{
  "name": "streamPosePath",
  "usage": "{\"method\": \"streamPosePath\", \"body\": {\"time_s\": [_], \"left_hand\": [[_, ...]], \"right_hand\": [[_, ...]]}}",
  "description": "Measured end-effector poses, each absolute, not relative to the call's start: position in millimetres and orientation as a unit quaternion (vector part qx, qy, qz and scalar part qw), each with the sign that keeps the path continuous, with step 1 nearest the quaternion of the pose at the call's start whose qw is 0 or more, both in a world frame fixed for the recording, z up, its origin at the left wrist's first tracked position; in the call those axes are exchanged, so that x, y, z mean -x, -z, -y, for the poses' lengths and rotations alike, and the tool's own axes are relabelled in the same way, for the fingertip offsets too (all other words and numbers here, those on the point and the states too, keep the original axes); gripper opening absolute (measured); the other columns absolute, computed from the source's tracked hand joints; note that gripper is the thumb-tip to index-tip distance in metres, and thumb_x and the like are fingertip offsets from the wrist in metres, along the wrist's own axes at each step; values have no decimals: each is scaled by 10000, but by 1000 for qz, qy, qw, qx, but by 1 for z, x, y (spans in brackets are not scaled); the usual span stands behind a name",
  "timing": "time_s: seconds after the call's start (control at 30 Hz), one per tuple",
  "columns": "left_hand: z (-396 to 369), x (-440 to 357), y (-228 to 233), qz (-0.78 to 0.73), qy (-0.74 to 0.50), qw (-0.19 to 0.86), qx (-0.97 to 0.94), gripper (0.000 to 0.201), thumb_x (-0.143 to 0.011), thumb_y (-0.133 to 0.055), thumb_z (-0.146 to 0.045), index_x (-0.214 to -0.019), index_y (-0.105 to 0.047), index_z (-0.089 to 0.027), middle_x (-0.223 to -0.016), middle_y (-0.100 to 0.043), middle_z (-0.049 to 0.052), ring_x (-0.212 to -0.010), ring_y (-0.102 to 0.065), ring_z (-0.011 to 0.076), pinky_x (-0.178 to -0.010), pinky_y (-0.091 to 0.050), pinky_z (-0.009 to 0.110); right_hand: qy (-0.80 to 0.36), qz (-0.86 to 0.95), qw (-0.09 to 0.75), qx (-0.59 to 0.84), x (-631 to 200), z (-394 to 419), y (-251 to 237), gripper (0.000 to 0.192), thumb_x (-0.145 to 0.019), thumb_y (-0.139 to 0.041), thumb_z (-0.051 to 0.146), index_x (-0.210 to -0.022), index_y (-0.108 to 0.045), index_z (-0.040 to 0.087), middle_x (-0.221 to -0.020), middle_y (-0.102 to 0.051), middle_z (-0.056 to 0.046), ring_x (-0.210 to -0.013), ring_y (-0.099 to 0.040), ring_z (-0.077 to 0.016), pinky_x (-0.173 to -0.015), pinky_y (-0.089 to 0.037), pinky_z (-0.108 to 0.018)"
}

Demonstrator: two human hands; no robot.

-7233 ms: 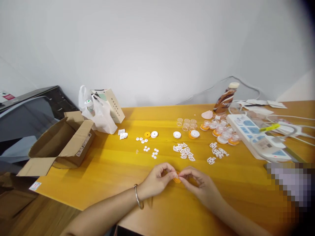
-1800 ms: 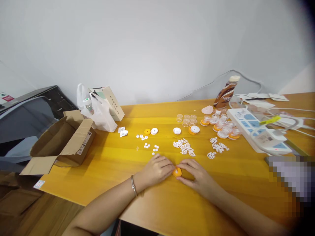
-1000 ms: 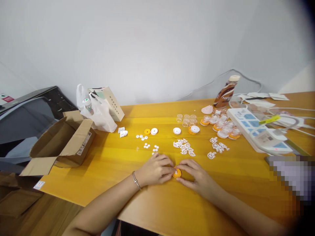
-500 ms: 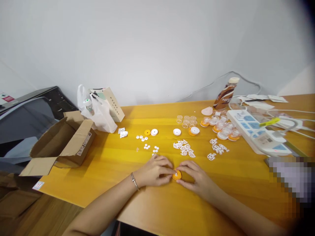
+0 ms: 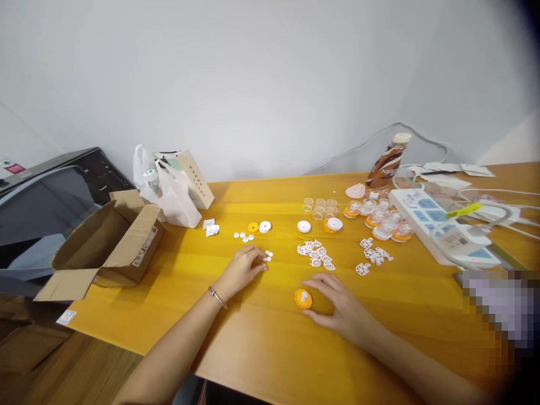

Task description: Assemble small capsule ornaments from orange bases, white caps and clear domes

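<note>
A round orange plastic piece (image 5: pixel 298 298) with a small white part (image 5: pixel 304 296) at its centre lies flat on the table. My right hand (image 5: pixel 340 304) rests at its right side, thumb at the near edge and forefinger at the far edge. To the left, my left hand (image 5: pixel 241 271), wearing a bracelet, reaches over the table with thumb and fingers apart. Its fingertips are beside a cluster of small white round pieces (image 5: pixel 269 255); whether they touch one cannot be made out. More small white pieces (image 5: pixel 243 235) lie farther back.
White spoked cutouts (image 5: pixel 320 255) and further white cutouts (image 5: pixel 375 255) lie beyond my right hand. Behind are white discs (image 5: pixel 304 226), clear cups (image 5: pixel 319 209) and clear-topped orange pieces (image 5: pixel 386 222). A power strip (image 5: pixel 426 225), bottle (image 5: pixel 385 166), cardboard box (image 5: pixel 126 247) and plastic bag (image 5: pixel 177 202) stand around.
My left hand has left the orange piece and moved left and away from me to the small white pieces. My right hand stays at the orange piece, whose white centre now shows.
</note>
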State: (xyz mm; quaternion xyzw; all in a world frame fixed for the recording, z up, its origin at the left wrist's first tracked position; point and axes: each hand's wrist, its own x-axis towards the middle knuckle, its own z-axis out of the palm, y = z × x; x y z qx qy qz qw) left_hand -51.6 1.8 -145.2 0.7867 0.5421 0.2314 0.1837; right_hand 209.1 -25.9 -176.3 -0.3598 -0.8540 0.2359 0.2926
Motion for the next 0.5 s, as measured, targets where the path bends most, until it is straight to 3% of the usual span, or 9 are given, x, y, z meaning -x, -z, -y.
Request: {"method": "streamPosePath", "body": {"time_s": [0.27,0.5], "left_hand": [[-1,50,143,-552,-212,214,-777,54,-773,-572,-223,-774,-586,-171,-819,-601,17,-731,-574,126,-699,-444,223],[8,44,137,-565,-130,81,-811,157,-825,-478,-190,-760,-620,-171,-782,-623,36,-686,-575,132,-668,-435,233]], "right_hand": [[-232,858,304,344,-208,26,176,308,-753,-559,183,-1057,-563,230,-974,-541,-70,-918,-547,-196,-830,-467,-343],[-252,854,296,345,-208,26,177,255,-756,-589,230,-1010,-569,230,-957,-535,-67,-908,-545,-197,-822,-467,-345]]}}
